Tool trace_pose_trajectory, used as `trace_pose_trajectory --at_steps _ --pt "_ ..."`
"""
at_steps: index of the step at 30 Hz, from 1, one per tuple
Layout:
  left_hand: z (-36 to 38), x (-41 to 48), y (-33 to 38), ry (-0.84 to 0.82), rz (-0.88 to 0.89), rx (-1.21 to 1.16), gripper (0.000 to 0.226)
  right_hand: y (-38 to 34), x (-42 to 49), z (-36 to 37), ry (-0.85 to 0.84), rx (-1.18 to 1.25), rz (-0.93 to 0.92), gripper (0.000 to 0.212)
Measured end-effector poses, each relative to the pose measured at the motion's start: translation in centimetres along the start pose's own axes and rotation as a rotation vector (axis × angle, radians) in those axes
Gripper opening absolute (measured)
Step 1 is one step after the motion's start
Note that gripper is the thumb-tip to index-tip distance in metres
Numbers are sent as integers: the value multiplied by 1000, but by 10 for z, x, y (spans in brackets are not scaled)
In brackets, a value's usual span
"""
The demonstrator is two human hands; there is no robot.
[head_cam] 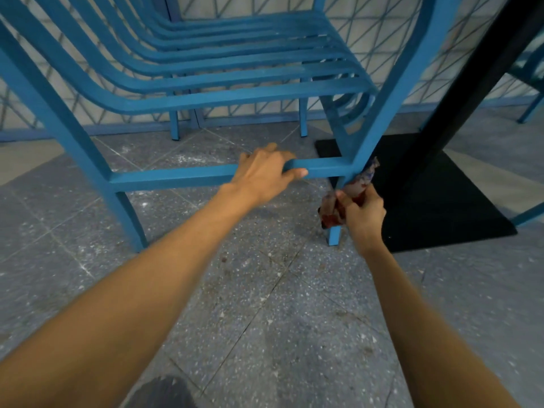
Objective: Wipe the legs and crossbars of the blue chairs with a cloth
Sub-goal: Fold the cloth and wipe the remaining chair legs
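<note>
A blue slatted metal chair [223,75] stands on the floor close in front of me, seen from low down. My left hand [265,172] grips its lower front crossbar [170,176] near the right end, fingers curled over the bar. My right hand [363,213] holds a reddish patterned cloth [338,207] wrapped around the chair's right front leg [335,235], just below the crossbar joint. The cloth hides most of that leg's lower part; only the foot shows beneath it.
A black table post [471,83] rises from a black square base plate [441,201] right behind the wiped leg. Parts of another blue chair [530,110] show at the far right. Grey speckled floor tiles [265,304] spread below; a patterned wall stands behind.
</note>
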State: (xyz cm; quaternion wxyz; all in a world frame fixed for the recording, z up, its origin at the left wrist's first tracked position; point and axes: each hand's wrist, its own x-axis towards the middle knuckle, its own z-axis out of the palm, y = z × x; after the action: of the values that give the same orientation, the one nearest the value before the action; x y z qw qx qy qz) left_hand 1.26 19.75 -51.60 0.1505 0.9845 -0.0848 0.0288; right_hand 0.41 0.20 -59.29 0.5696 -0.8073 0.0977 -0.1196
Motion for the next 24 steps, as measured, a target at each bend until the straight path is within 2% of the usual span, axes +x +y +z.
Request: trace_pose_trajectory --at_steps 3,6,8,10,13,15,19,22,24 --pt "-7 -13 -31 -3 -36 40 54 27 -1 11 -73 -100 254 33" --pt "1 -22 -50 48 -37 -35 47 29 2 11 -133 -103 341 38" --pt "7 -22 -53 103 -43 -31 47 17 3 5 -137 -25 242 47" --pt "8 -21 -52 118 -54 -5 48 -6 2 -4 -75 76 65 50" --pt "8 -20 -51 103 -63 -14 49 -45 3 -15 94 243 -201 42" --pt "8 -20 -51 103 -65 -15 49 -56 3 -14 188 327 -307 36" --pt "12 -20 -50 131 -74 -3 48 -25 -3 8 209 332 -279 26" --pt "14 -19 -50 157 -80 13 51 29 -10 24 127 284 -142 35" --pt "16 -18 -50 172 -76 27 56 63 -12 29 85 223 -68 33"
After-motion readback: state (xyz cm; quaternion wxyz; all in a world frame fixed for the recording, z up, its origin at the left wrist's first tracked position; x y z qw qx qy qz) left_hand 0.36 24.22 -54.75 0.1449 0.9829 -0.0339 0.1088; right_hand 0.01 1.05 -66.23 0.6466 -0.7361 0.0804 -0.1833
